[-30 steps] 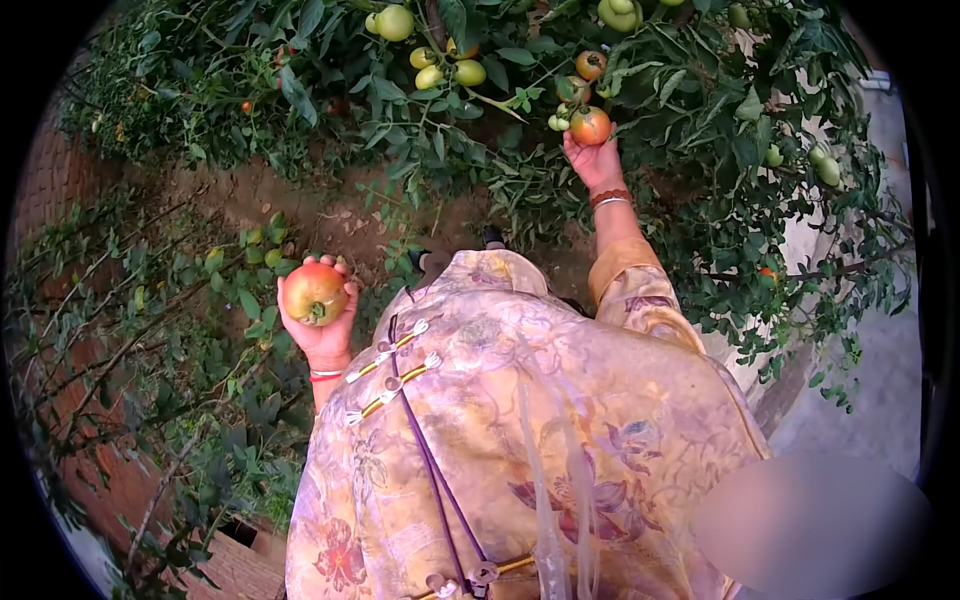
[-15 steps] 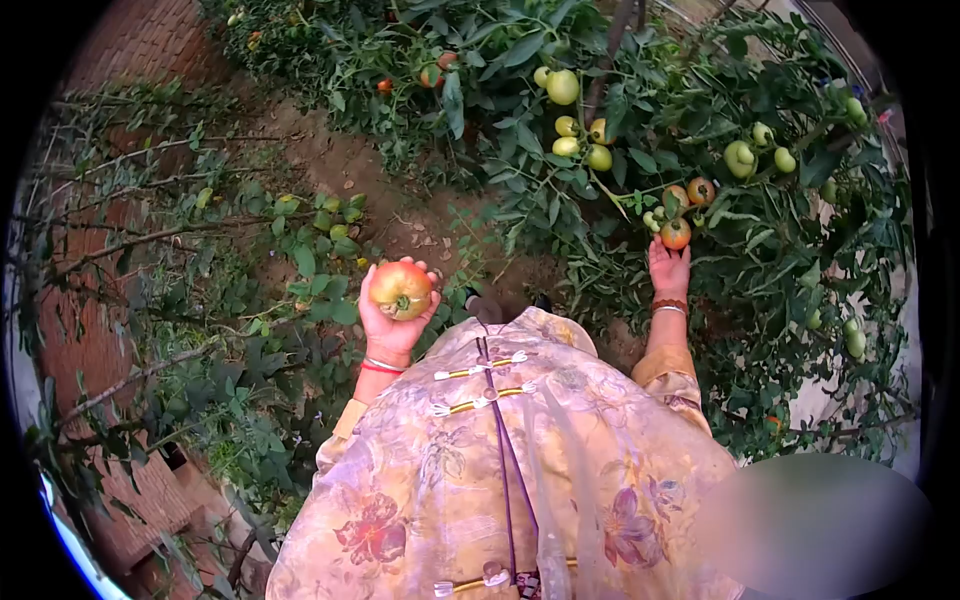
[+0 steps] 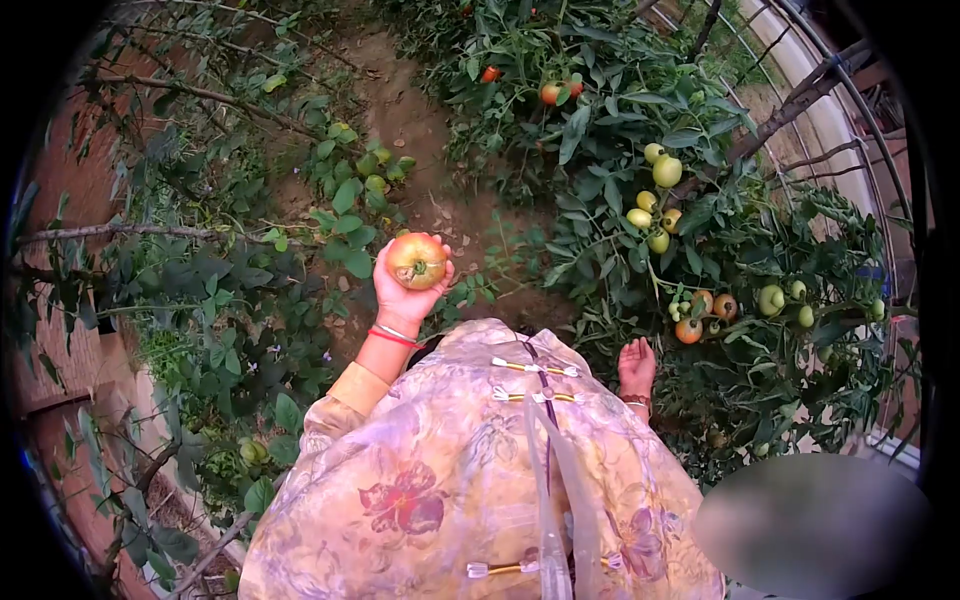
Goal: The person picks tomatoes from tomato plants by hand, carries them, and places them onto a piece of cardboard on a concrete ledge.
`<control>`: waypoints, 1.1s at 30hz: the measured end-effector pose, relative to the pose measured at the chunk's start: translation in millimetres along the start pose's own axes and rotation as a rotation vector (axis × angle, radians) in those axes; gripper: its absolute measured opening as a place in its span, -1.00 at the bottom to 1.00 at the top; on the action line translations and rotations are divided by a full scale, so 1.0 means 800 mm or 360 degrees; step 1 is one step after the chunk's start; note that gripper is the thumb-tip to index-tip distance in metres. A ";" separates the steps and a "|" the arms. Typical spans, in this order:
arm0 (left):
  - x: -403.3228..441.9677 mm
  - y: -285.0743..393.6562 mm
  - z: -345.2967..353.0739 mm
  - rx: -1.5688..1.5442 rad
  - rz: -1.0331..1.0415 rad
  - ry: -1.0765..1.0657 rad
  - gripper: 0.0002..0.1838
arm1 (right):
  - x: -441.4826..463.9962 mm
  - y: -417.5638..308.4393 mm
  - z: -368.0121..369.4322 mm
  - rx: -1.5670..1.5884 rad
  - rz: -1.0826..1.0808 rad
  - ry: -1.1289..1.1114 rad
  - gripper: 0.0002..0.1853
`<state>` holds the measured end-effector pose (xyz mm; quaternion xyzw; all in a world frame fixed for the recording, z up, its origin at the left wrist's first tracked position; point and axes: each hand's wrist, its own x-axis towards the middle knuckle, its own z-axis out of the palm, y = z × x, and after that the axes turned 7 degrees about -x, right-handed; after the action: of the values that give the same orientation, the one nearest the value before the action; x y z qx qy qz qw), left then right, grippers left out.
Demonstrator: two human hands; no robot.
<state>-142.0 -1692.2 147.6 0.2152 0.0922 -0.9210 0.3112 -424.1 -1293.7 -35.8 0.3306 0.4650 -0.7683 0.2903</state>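
A large red-and-yellow tomato [image 3: 416, 261] rests in my left hand [image 3: 408, 298], its green stem end facing up and my fingers curled around it. My right hand [image 3: 636, 366] is palm up with nothing in it, its fingers stretched out and slightly bent. Nearest to that hand is a reddish tomato [image 3: 688, 331] hanging on the vine, a short way up and to the right, not touched. Beside it hang two other ripening tomatoes [image 3: 724, 306] and several tiny green ones [image 3: 683, 309].
Pale green tomatoes [image 3: 666, 172] hang higher on the plants. Ripe red ones [image 3: 551, 93] show at the back. A dirt path [image 3: 400, 110] runs between the rows. Branches [image 3: 200, 97] stick out at left, and a wooden pole [image 3: 790, 110] slants at right.
My right hand has drawn away from the hanging reddish tomato, down toward my body. My left hand keeps its hold on the large tomato. The view has turned toward the right.
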 end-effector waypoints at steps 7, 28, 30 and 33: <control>0.002 0.047 -0.001 -0.0119 0.0182 0.0065 -0.47 | -0.030 0.052 0.058 -0.0387 0.0379 -0.0225 -0.85; 0.027 0.210 -0.011 -0.0399 0.0313 -0.0080 -0.52 | -0.027 0.117 0.371 -0.0906 0.0326 -0.0564 -0.77; 0.029 0.211 -0.018 -0.0427 0.0300 -0.0148 -0.53 | -0.014 0.120 0.399 -0.0908 0.0331 -0.0577 -0.76; 0.027 0.208 -0.017 -0.0412 0.0284 -0.0105 -0.54 | 0.028 0.127 0.438 -0.0911 0.0332 -0.0638 -0.75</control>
<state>-50.2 -1830.9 119.7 0.1504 0.1804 -0.8767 0.4198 -444.8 -1655.3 16.1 0.1245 0.5588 -0.6229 0.5332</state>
